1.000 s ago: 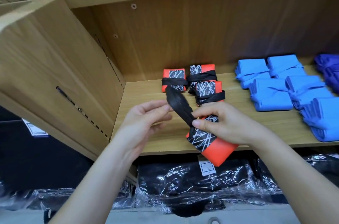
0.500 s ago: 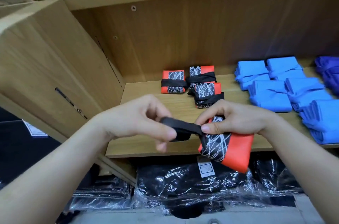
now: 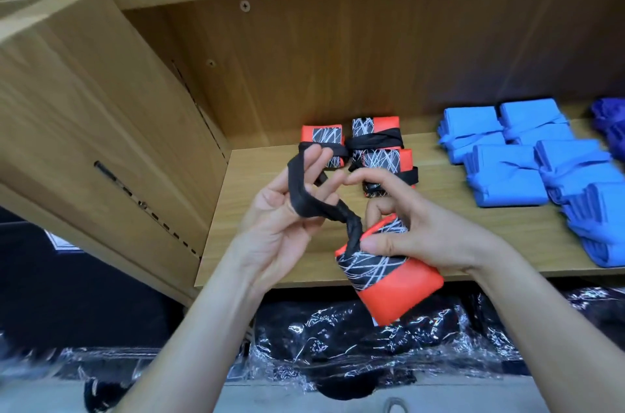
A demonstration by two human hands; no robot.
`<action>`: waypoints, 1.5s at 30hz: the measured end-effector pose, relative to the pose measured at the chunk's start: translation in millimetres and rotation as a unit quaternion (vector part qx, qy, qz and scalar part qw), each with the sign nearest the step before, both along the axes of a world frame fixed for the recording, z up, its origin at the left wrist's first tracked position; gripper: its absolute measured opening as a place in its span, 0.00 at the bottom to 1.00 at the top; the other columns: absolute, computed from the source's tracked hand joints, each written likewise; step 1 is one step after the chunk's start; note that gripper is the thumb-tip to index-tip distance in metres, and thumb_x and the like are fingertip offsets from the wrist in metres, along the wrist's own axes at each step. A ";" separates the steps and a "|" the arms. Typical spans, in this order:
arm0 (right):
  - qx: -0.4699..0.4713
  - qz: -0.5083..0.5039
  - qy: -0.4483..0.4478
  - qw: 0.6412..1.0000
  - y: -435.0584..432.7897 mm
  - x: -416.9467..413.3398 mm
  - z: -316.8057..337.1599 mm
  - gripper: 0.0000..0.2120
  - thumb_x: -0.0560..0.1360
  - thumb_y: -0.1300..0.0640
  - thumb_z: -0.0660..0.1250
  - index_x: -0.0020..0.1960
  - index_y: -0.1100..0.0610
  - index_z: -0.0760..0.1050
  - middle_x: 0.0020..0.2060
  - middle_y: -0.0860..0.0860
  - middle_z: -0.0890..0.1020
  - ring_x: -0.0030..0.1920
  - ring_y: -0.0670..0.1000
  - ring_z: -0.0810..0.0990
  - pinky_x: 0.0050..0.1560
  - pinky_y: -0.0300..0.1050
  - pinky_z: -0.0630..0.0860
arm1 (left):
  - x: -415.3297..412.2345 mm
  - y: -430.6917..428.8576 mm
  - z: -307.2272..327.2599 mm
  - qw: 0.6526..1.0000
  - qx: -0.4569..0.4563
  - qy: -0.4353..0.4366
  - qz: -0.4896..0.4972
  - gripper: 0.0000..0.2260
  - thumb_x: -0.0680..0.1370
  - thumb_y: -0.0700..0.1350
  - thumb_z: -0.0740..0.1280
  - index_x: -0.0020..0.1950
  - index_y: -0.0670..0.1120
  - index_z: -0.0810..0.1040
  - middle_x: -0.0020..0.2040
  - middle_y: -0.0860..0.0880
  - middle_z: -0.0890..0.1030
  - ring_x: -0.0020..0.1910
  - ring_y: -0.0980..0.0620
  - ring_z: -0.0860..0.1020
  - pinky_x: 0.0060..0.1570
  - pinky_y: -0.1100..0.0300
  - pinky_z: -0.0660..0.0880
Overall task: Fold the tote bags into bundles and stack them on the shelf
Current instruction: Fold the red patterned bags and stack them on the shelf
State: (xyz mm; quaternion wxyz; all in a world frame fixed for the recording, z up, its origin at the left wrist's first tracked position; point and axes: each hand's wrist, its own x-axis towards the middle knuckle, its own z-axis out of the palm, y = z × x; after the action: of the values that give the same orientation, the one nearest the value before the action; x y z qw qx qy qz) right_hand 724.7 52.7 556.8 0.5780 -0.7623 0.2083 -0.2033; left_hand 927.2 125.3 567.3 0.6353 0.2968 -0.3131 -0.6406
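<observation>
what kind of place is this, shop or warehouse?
Probably a shop stockroom: the wooden shelf holds rows of identical orange bundles and blue bundles, and plastic-wrapped black goods lie underneath.

Bare left hand [image 3: 277,209] and right hand [image 3: 422,226], forearms [image 3: 189,328] unsleeved.

Bright even light, blurred warped edges
</observation>
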 end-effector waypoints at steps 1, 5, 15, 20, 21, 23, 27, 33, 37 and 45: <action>-0.034 -0.002 0.013 0.999 2.4 1.7 1.7 0.29 0.72 0.58 0.74 0.67 0.41 0.67 0.40 0.42 0.76 0.41 0.44 0.74 0.49 0.35 0.70 | -1.5 -1.0 -1.4 1.000 -0.002 0.004 0.003 0.35 0.63 0.43 0.80 0.68 0.39 0.72 0.69 0.43 0.75 0.65 0.42 0.76 0.63 0.52 0.74; -0.122 -0.032 0.092 0.988 12.2 15.3 2.2 0.33 0.70 0.54 0.76 0.66 0.31 0.65 0.44 0.29 0.76 0.45 0.39 0.72 0.50 0.30 0.68 | -8.7 -4.6 -4.5 0.999 -0.002 -0.031 0.016 0.34 0.66 0.44 0.77 0.69 0.37 0.70 0.70 0.44 0.74 0.69 0.45 0.72 0.70 0.50 0.64; -0.089 -0.078 0.042 0.992 4.7 14.1 -0.5 0.11 0.71 0.57 0.75 0.50 0.45 0.79 0.45 0.43 0.84 0.48 0.45 0.82 0.51 0.39 0.75 | 10.5 1.7 -4.5 0.965 0.093 -0.227 0.091 0.12 0.65 0.41 0.77 0.47 0.45 0.86 0.48 0.44 0.85 0.47 0.50 0.83 0.52 0.53 0.77; -0.094 -0.044 0.080 0.991 -7.5 8.0 8.1 0.11 0.70 0.54 0.75 0.53 0.48 0.81 0.47 0.42 0.84 0.51 0.46 0.81 0.56 0.48 0.76 | 28.5 7.1 30.5 0.722 -0.188 -0.655 0.122 0.36 0.66 0.37 0.76 0.72 0.52 0.70 0.74 0.52 0.67 0.73 0.53 0.64 0.69 0.53 0.65; -0.100 -0.028 0.088 0.991 -8.5 9.4 9.5 0.13 0.70 0.53 0.74 0.54 0.50 0.81 0.48 0.44 0.84 0.52 0.47 0.81 0.57 0.49 0.76 | 26.6 2.5 36.2 0.631 -0.254 -0.727 0.090 0.37 0.67 0.39 0.76 0.74 0.49 0.68 0.76 0.51 0.63 0.76 0.51 0.59 0.73 0.53 0.60; -0.107 0.005 0.091 0.990 -10.7 11.1 13.1 0.15 0.70 0.52 0.73 0.56 0.53 0.81 0.49 0.45 0.84 0.53 0.47 0.81 0.58 0.49 0.75 | 21.4 -10.1 41.5 0.569 -0.318 -0.758 0.025 0.25 0.69 0.44 0.75 0.66 0.45 0.77 0.71 0.48 0.72 0.74 0.51 0.64 0.73 0.52 0.62; -0.021 0.003 0.023 1.000 -15.5 4.9 22.1 0.14 0.68 0.56 0.76 0.52 0.55 0.79 0.45 0.43 0.82 0.49 0.42 0.79 0.53 0.36 0.73 | 27.3 -16.6 33.9 0.810 -0.105 -0.575 -0.048 0.08 0.69 0.51 0.74 0.35 0.47 0.84 0.34 0.48 0.83 0.36 0.56 0.78 0.41 0.61 0.74; 0.079 -0.091 -0.103 0.987 -17.0 12.4 8.6 0.14 0.66 0.59 0.75 0.51 0.57 0.78 0.44 0.48 0.82 0.46 0.46 0.81 0.49 0.39 0.77 | 18.9 -8.8 -13.1 0.978 -0.030 -0.177 -0.111 0.18 0.60 0.51 0.83 0.39 0.49 0.78 0.36 0.51 0.75 0.33 0.57 0.72 0.34 0.66 0.71; 0.121 -0.133 -0.148 0.972 -19.3 18.0 -4.0 0.23 0.58 0.45 0.82 0.47 0.55 0.82 0.43 0.52 0.83 0.43 0.48 0.82 0.45 0.39 0.78 | 6.1 1.5 -26.3 0.979 -0.046 -0.171 -0.103 0.27 0.58 0.45 0.84 0.48 0.48 0.72 0.50 0.48 0.77 0.46 0.53 0.75 0.44 0.58 0.72; 0.118 -0.271 -0.156 0.943 -14.8 32.4 -14.9 0.08 0.66 0.56 0.73 0.44 0.55 0.82 0.39 0.51 0.83 0.42 0.49 0.80 0.50 0.48 0.76 | -12.9 8.4 -20.5 0.944 -0.007 -0.321 0.071 0.19 0.62 0.35 0.77 0.43 0.43 0.69 0.38 0.57 0.81 0.39 0.56 0.79 0.34 0.61 0.78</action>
State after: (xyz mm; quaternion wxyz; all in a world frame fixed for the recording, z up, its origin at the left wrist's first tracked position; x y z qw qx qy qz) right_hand 757.1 37.9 541.8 0.6124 -0.5622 0.3362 -0.4426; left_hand 914.3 133.7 546.8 0.5468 0.5034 -0.4835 -0.4625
